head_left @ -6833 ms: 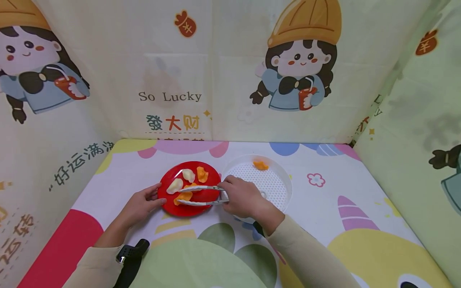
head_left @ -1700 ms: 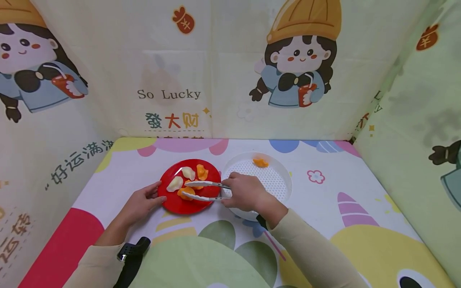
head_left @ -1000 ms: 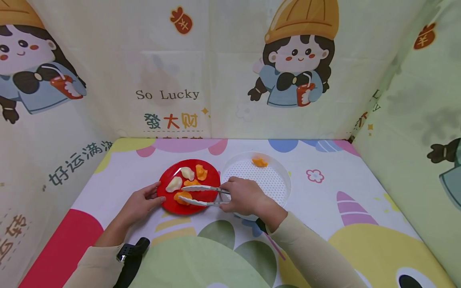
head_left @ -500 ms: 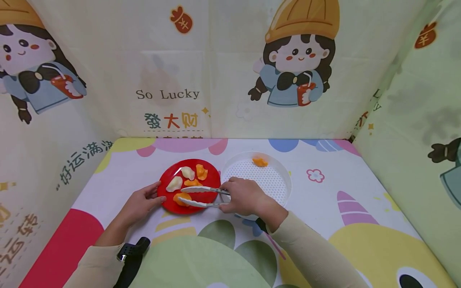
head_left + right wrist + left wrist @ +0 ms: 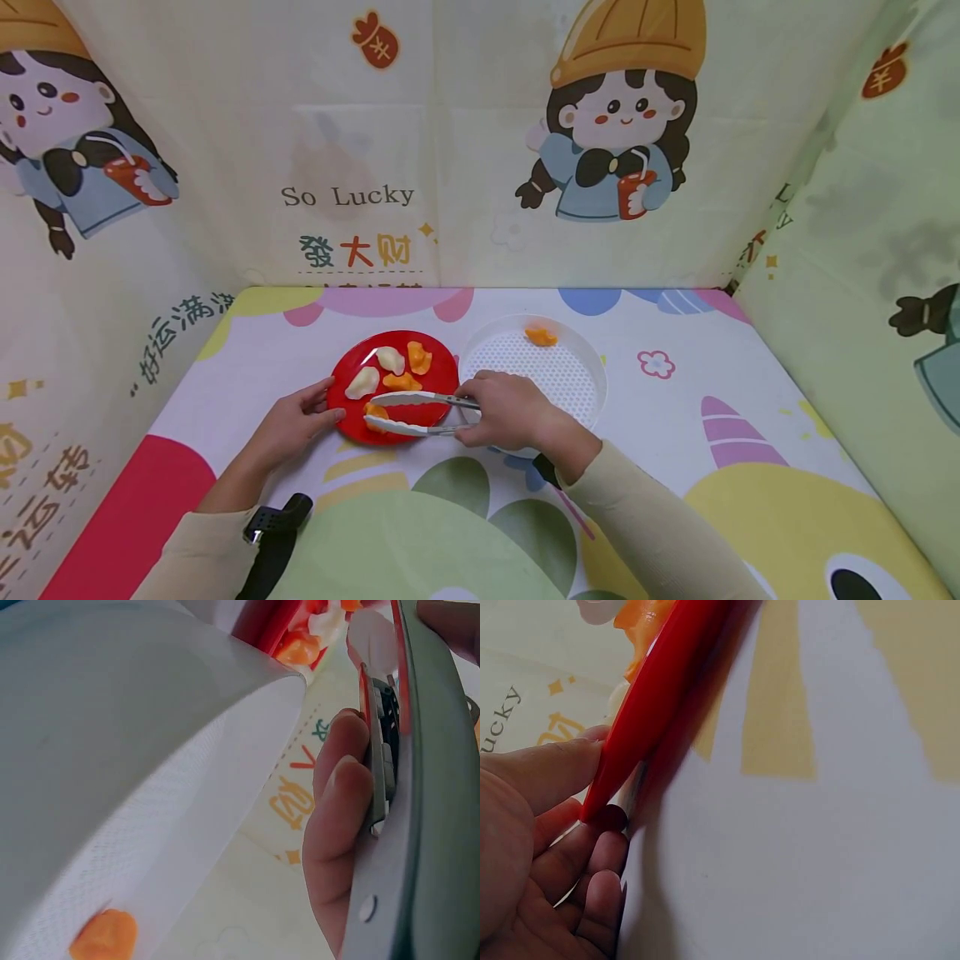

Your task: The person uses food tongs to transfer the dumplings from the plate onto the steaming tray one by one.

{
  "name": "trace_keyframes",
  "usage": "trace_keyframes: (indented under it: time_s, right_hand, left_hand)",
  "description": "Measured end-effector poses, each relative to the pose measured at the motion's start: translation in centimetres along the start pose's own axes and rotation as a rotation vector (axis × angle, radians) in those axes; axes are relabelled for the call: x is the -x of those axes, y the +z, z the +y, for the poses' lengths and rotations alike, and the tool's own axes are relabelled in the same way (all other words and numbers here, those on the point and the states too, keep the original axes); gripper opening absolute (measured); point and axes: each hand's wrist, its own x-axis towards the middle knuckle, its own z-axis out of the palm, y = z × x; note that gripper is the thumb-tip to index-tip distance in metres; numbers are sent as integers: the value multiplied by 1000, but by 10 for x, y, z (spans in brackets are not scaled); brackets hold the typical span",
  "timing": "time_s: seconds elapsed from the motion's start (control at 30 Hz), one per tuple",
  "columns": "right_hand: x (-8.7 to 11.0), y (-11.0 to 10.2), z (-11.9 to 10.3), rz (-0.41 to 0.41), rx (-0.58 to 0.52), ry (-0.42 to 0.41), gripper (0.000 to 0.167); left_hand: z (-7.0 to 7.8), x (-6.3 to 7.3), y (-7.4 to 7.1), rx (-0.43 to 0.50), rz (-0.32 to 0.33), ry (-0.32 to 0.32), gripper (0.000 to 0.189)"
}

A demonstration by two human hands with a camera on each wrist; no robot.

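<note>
In the head view, my left hand (image 5: pixel 296 421) holds the left rim of a red plate (image 5: pixel 427 354). The left wrist view shows the thumb above that rim and fingers beneath it, pinching the plate (image 5: pixel 656 705). My right hand (image 5: pixel 510 412) grips metal tongs (image 5: pixel 420 399), whose arms stand apart over the plate. The front arm's tip crosses an orange dumpling-shaped piece (image 5: pixel 374 410) near the front left; whether it touches is unclear. Two more orange pieces (image 5: pixel 419 357) and two cream-white pieces (image 5: pixel 363 382) lie on the plate. The right wrist view shows fingers curled round the tongs (image 5: pixel 442 795).
A round white perforated tray (image 5: pixel 573 379) stands right of the plate, partly behind my right hand. One orange piece (image 5: pixel 541 337) lies near its far side. Printed cloth walls (image 5: pixel 480 250) rise behind and beside the patterned table (image 5: pixel 660 417).
The tongs have shifted slightly left and nearer since about two seconds ago. The front orange piece has moved a little left and nearer too. My left hand stays on the plate's rim.
</note>
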Motion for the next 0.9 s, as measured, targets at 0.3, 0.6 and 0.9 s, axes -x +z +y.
trace_keyframes:
  time_s: [0.3,0.6,0.9]
  right_hand:
    - [-1,2,0,15,-9,35,55]
    - [-5,4,-5,-17,-33,37,52]
    - [-4,3,-5,-17,-22,26,49]
  left_hand:
    - [1,0,0,-1,1,-3,85]
    - [-1,-1,-1,0,-5,-8,85]
    - [-3,-2,-1,3,-9,-5,86]
